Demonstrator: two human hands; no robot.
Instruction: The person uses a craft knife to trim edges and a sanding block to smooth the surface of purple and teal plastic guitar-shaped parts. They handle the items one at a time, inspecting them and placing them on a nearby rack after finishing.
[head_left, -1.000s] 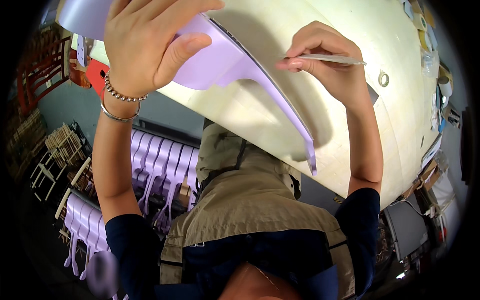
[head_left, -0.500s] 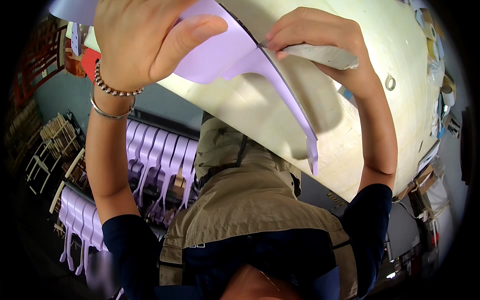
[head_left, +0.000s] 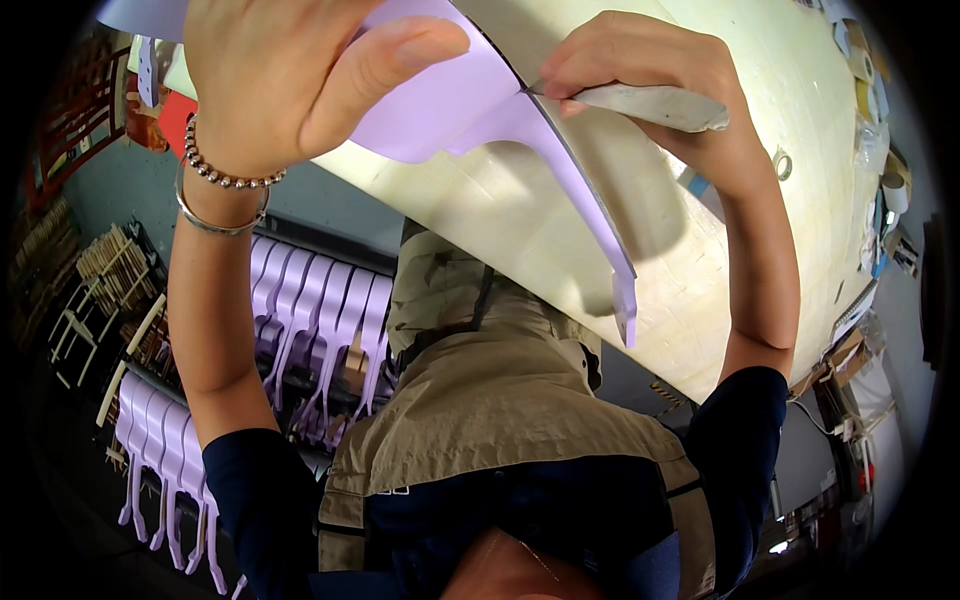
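A smooth lilac curved part (head_left: pixel 440 110) with a long narrow leg and a dark edge strip stretches across the upper middle, over the pale table. My left hand (head_left: pixel 280 90) lies over its broad end, thumb stretched across the surface. The other fingertips pass out of the picture at the top, so their grip on the part shows only partly. In my right hand (head_left: pixel 640 60) is a small knife (head_left: pixel 655 105) with a whitish, worn handle, pinched close to its short dark blade. Its tip touches the dark edge where the broad end meets the leg.
The pale tabletop (head_left: pixel 730 300) spreads to the right, with a tape roll (head_left: pixel 783 165) on it and assorted supplies along its far right edge. Several similar lilac parts (head_left: pixel 320 300) hang in rows on a rack at lower left. Wooden frames (head_left: pixel 90 310) stand farther left.
My right hand and the knife have shifted slightly right, the tip still at the dark edge. The left thumb has moved slightly right and up. The lilac part has barely moved.
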